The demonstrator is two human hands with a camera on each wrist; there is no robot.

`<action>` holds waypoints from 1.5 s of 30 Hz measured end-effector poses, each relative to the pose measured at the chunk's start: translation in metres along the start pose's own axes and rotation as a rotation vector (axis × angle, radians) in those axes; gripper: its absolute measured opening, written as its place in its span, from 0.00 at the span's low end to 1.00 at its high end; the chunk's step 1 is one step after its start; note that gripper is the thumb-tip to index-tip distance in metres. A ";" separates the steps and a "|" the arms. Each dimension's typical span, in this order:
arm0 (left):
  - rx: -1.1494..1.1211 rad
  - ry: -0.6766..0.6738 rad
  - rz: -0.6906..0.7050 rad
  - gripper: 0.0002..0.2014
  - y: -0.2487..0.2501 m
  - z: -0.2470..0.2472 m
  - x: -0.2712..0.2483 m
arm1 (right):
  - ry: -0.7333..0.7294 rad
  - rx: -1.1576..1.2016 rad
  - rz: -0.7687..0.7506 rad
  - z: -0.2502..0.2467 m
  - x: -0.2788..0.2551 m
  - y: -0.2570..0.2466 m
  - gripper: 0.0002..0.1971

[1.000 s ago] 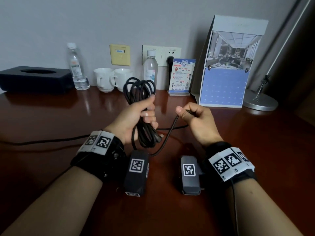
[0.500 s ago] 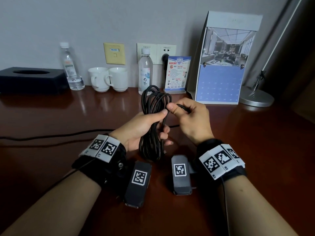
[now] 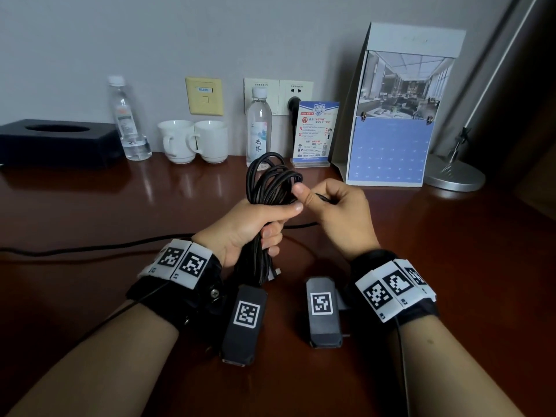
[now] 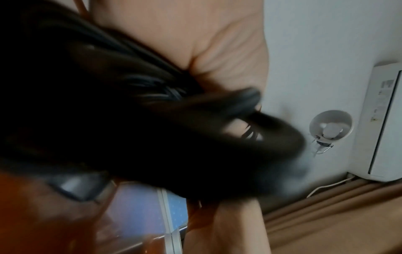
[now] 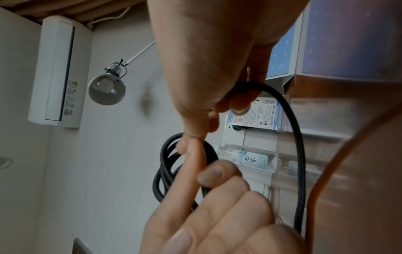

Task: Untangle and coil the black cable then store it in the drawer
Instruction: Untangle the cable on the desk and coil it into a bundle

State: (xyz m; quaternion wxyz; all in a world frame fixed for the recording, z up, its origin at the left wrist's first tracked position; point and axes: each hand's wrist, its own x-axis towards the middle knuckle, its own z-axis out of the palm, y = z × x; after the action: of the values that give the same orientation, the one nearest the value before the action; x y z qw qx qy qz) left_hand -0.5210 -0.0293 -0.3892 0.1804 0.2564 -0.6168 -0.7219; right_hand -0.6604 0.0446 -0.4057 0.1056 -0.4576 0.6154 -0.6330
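— Gripping what, that left hand?
— The coiled cable, held upright above the desk.
— And the right hand?
— It pinches a loose strand beside the coil's top. Cups stand by the wall.

Bare forearms w/ black wristbands, white marker tags, wrist cams.

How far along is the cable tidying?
Mostly coiled: the left hand grips a bundle of loops of the black cable. In hand: the right hand pinches the loose strand beside the bundle. Left: a stretch trailing on the desk, then storing; no drawer is in view.
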 end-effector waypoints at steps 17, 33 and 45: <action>0.369 0.110 -0.213 0.06 0.005 0.013 0.002 | -0.139 0.205 -0.068 0.006 -0.002 -0.014 0.09; 0.330 -0.226 -0.208 0.12 0.003 0.006 -0.005 | 0.130 0.323 0.205 0.002 0.008 -0.001 0.09; -0.184 -0.223 -0.036 0.15 0.004 0.004 0.001 | -0.101 0.403 0.385 0.002 0.005 0.005 0.16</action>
State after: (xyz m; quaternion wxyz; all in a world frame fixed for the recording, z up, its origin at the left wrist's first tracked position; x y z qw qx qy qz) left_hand -0.5246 -0.0280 -0.3850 0.1203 0.1680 -0.5594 -0.8027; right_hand -0.6633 0.0387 -0.4081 0.3431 -0.3330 0.5467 -0.6874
